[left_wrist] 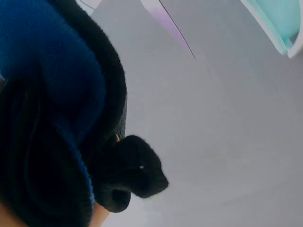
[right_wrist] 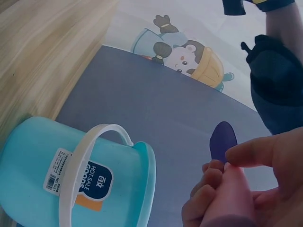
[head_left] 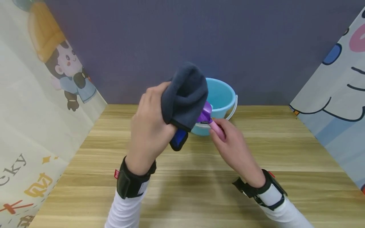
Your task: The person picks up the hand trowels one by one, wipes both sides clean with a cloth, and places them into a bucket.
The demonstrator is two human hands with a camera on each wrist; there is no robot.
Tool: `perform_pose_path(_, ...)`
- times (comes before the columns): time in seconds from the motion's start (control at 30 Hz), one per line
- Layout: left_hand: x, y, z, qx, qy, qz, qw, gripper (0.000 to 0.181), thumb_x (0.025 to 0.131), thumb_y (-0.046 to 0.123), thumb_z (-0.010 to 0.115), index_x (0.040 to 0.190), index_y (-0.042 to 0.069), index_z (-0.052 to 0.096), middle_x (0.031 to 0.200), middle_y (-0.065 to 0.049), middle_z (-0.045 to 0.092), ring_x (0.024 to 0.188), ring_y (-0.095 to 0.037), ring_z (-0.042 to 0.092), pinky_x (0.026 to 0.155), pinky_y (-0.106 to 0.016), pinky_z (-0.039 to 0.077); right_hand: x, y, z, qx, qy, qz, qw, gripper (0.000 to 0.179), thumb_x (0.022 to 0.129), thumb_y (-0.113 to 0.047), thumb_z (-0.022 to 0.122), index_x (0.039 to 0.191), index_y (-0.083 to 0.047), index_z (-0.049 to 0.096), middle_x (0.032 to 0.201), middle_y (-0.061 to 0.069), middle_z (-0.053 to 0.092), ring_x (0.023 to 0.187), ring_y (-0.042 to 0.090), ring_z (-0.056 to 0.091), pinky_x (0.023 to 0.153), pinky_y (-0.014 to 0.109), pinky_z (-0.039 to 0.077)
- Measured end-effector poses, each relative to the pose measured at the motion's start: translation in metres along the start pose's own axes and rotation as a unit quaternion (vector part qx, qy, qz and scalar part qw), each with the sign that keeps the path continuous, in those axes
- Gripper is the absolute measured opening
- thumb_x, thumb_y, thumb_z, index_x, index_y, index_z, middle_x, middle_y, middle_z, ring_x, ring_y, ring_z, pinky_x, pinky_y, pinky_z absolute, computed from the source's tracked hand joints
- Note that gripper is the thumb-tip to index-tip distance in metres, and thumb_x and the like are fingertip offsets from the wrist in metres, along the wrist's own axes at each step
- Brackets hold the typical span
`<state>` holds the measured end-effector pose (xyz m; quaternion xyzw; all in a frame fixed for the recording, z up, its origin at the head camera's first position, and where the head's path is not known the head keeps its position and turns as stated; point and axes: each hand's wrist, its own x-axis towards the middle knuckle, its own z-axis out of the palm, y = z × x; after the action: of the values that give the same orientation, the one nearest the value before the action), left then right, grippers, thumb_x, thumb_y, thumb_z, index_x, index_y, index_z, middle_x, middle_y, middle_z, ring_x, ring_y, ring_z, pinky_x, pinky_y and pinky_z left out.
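Observation:
My left hand (head_left: 149, 123) grips a bunched dark grey-blue cloth (head_left: 188, 95), raised above the table. A bright blue, black-edged fold hangs below the fingers, and in the left wrist view the cloth (left_wrist: 75, 80) shows its blue and black sides. A toy shovel with a purple blade (head_left: 206, 111) and a pink handle (head_left: 218, 130) is in my right hand (head_left: 235, 144), whose fingers curl round the handle. Its blade is close beside the cloth; whether they touch, I cannot tell. Behind both hands stands a light blue bucket (head_left: 221, 95), upright and partly hidden by the cloth.
The bucket's white handle (right_wrist: 83, 165) hangs down at one side, by its label. A wood-grain table (head_left: 114, 152) lies below, with a dark grey panel (head_left: 176, 38) at the back. Printed cartoon sheets (head_left: 28, 95) stand along both sides.

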<state>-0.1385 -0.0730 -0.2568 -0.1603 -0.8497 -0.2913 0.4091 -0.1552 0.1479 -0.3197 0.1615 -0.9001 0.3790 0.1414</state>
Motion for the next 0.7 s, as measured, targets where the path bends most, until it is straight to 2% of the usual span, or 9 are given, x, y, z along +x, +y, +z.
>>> perform_pose_path(0.13,-0.003,0.01,0.011,0.003,-0.039,0.043,0.9983,0.062,0.083,0.013,0.076,0.141,0.015,0.053,0.126,-0.008,0.064,0.103,-0.027,0.061,0.075,-0.047,0.059,0.001,0.001,0.002,0.001,0.001,-0.008,1.0,0.023,0.103,-0.021,0.059,0.122,-0.009,0.061,0.099,0.01,0.06,0.083,0.023,0.054,0.071,0.035,0.044)
perform_pose_path(0.3,-0.007,0.02,0.029,0.02,-0.107,0.091,0.9899,0.061,0.082,0.009,0.071,0.14,0.014,0.053,0.122,-0.006,0.064,0.094,-0.024,0.058,0.072,-0.038,0.059,-0.003,0.0,0.001,0.026,-0.017,-0.001,0.9995,0.01,0.102,-0.012,0.057,0.111,-0.008,0.059,0.085,0.008,0.054,0.073,0.019,0.05,0.066,0.033,0.042)
perform_pose_path(0.33,-0.008,0.021,0.033,0.03,-0.118,0.096,0.9879,0.061,0.081,0.009,0.07,0.14,0.013,0.054,0.122,-0.006,0.064,0.093,-0.023,0.058,0.071,-0.037,0.059,-0.004,-0.001,0.001,0.029,-0.019,-0.001,0.9994,0.012,0.101,-0.009,0.057,0.113,-0.007,0.06,0.085,0.007,0.054,0.073,0.019,0.051,0.067,0.033,0.042)
perform_pose_path(0.47,-0.01,0.021,0.043,0.072,-0.138,0.096,0.9832,0.057,0.084,0.015,0.072,0.139,0.013,0.056,0.122,-0.006,0.065,0.09,-0.023,0.059,0.065,-0.037,0.059,-0.006,-0.004,0.001,0.013,-0.023,-0.008,0.9996,0.02,0.097,-0.001,0.057,0.114,-0.008,0.064,0.081,0.005,0.054,0.073,0.018,0.051,0.068,0.033,0.042)
perform_pose_path(0.6,-0.01,0.019,0.045,0.076,-0.14,0.081,0.9839,0.056,0.086,0.02,0.074,0.139,0.014,0.056,0.12,-0.006,0.065,0.089,-0.023,0.06,0.065,-0.038,0.059,-0.006,-0.007,0.002,-0.009,-0.022,0.0,0.9997,0.014,0.092,0.001,0.058,0.103,-0.007,0.063,0.075,0.004,0.051,0.068,0.019,0.048,0.064,0.033,0.039)
perform_pose_path(0.7,-0.009,0.019,0.045,0.074,-0.137,0.072,0.9852,0.056,0.087,0.023,0.074,0.139,0.015,0.055,0.119,-0.006,0.065,0.089,-0.024,0.06,0.066,-0.04,0.06,-0.005,-0.009,0.003,-0.015,-0.016,0.008,0.9997,0.01,0.091,0.001,0.06,0.098,-0.006,0.06,0.076,0.005,0.05,0.069,0.02,0.048,0.064,0.033,0.038)
